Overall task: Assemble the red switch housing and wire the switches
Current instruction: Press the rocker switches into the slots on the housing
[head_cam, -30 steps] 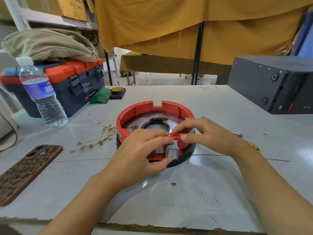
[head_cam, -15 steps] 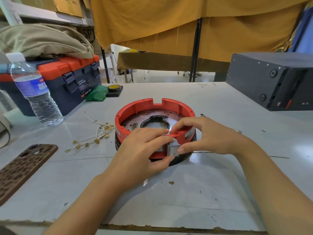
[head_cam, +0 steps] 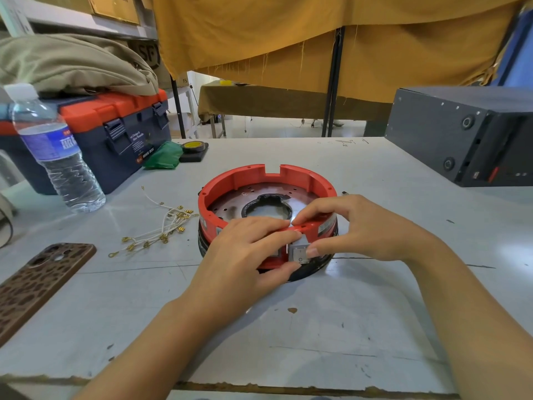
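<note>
The round red switch housing (head_cam: pixel 248 177) sits on a black base in the middle of the table, open at the top with a metal plate inside. A grey rocker switch (head_cam: pixel 298 251) sits in its near wall. My left hand (head_cam: pixel 245 255) grips that near wall, thumb under the switch, fingers over the rim. My right hand (head_cam: pixel 360 226) pinches the same spot, thumb pressing the switch face and index finger over the rim. A bundle of white wires with gold terminals (head_cam: pixel 161 226) lies left of the housing.
A water bottle (head_cam: pixel 57 157) and a blue-and-orange toolbox (head_cam: pixel 121 131) stand at the left. A leopard-print phone (head_cam: pixel 34 281) lies near left. A dark metal box (head_cam: pixel 461 131) is at right. Green cloth (head_cam: pixel 164 157) and a tape roll (head_cam: pixel 194 147) lie behind.
The switch was held just outside the near wall; it now sits in the wall. My right thumb has come down onto its face. Both hands stay on the housing.
</note>
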### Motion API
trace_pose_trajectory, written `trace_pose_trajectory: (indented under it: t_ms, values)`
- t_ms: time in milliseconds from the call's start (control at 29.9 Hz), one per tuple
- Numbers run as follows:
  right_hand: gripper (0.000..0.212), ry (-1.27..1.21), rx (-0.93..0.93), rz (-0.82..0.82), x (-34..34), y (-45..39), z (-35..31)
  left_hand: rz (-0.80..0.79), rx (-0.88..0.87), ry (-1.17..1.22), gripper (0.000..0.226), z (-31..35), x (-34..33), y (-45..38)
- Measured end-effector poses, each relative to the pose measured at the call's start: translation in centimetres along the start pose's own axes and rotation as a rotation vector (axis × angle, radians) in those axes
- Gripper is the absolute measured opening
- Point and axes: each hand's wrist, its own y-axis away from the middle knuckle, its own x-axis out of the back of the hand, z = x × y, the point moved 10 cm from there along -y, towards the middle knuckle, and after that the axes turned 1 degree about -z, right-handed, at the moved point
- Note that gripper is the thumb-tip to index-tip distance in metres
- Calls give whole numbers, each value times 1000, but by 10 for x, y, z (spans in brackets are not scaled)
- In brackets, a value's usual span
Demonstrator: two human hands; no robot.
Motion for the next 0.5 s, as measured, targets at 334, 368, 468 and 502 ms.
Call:
trace_pose_trajectory:
  t_ms: [334, 368, 468, 502]
  values:
    - [45, 26, 4, 40, -2, -5, 5, 11, 9, -10, 34, -1, 3, 0]
    - [46, 26, 7, 38, -2, -5, 5, 14, -1, -23, 33, 0, 3, 1]
    - [45, 19, 8, 26, -3, -5, 5, 37, -34, -51, 31, 3, 4, 1]
    - [44, 14, 8, 24, -3, -5, 5, 46, -42, -58, 30, 4, 4, 2]
